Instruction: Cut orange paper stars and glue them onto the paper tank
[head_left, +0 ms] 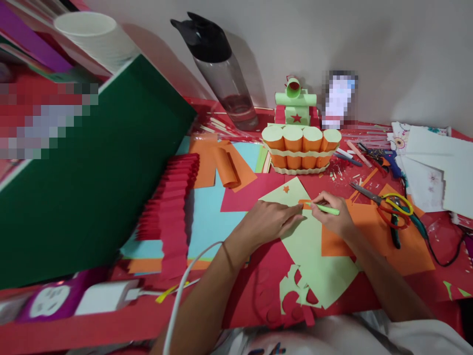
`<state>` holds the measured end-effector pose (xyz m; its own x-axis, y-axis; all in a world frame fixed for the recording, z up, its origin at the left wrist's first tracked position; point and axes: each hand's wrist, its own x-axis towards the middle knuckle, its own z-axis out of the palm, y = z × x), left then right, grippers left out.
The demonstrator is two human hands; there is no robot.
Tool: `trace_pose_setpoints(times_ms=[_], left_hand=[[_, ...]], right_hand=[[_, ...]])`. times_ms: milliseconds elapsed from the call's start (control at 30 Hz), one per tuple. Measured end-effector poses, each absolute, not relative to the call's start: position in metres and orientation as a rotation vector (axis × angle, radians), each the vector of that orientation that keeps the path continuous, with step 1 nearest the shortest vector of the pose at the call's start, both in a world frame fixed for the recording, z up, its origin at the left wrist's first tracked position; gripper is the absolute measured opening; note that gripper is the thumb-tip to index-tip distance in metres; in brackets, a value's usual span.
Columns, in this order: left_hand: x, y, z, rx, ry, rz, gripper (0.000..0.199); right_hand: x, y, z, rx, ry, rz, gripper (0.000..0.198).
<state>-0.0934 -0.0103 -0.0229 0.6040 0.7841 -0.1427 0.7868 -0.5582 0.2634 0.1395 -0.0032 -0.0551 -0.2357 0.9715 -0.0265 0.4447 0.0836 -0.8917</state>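
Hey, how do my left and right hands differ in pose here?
Your left hand lies stretched out to a small orange strip; your right hand curls around a green pen-like tool. The left holds no tool; the right does. Both are bare.

Red table [449, 236] lined along its far edge

A water bottle [238, 101] stands by the far edge, left of the middle; a green-and-red paper model [297, 116] and a phone [337, 101] are farther right. In front of the model sits a bundle of orange rolls [301, 148]. White sheets [458, 167] fill the far right corner, a blue glue gun [393, 162] beside them. Toward the near edge, a light green sheet [308, 241] overlaps other paper; how much touches the tabletop is hidden.
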Motion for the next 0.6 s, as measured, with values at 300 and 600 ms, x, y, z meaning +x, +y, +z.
trace_pose_setpoints(times_ms=[300,600], left_hand=[[-0.0935,-0.0113,-0.0232,2.437,1.329,0.044,0.047],[-0.0922,-0.0113,-0.0171,2.36,1.369,0.016,0.047]], right_hand=[[0.138,-0.0027,-0.0466,-1.427,-1.734,1.113,0.014],[0.1401,-0.0031,-0.0504,-1.426,-1.789,1.161,0.013]])
